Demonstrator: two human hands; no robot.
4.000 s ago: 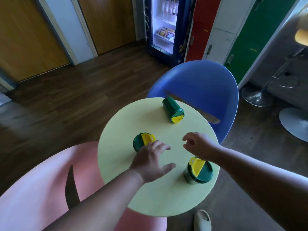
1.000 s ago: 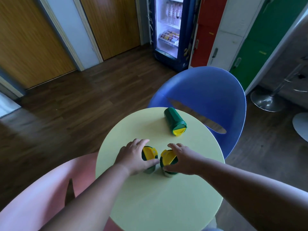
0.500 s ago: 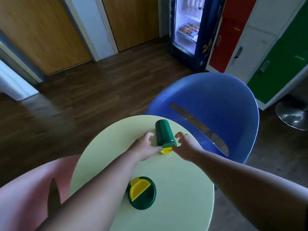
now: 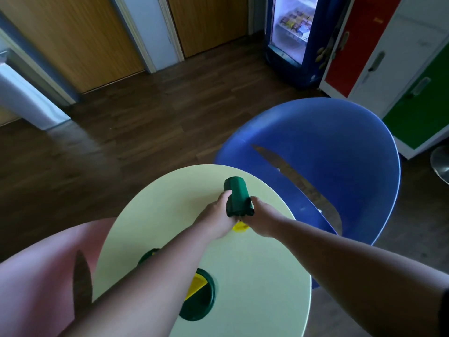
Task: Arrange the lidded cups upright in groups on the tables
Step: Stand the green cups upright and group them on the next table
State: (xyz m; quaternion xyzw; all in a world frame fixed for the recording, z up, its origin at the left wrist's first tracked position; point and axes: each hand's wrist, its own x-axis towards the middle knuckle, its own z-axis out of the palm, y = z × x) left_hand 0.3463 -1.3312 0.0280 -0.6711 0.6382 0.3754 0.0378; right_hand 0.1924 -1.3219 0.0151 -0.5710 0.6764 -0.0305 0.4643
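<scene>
On the round pale-yellow table (image 4: 255, 263) a dark green cup (image 4: 237, 197) with a yellow lid lies on its side, base pointing away from me. My left hand (image 4: 215, 216) grips its left side and my right hand (image 4: 261, 218) its right side, near the lid, of which a yellow bit (image 4: 239, 227) shows between my wrists. Two more green cups stand upright near me: one (image 4: 200, 300) with its yellow-and-green lid partly under my left forearm, the other (image 4: 145, 256) almost wholly hidden by that arm.
A blue shell chair (image 4: 328, 161) stands right behind the table. A pink chair (image 4: 36, 288) is at the near left. Dark wood floor lies beyond, with a lit drinks fridge (image 4: 291, 32) and coloured lockers (image 4: 388, 57) at the back right.
Four seconds ago the two near cups stood apart; I pushed them together. Both hands then reached forward to the lying cup and now grip its sides. My view has tilted forward.
</scene>
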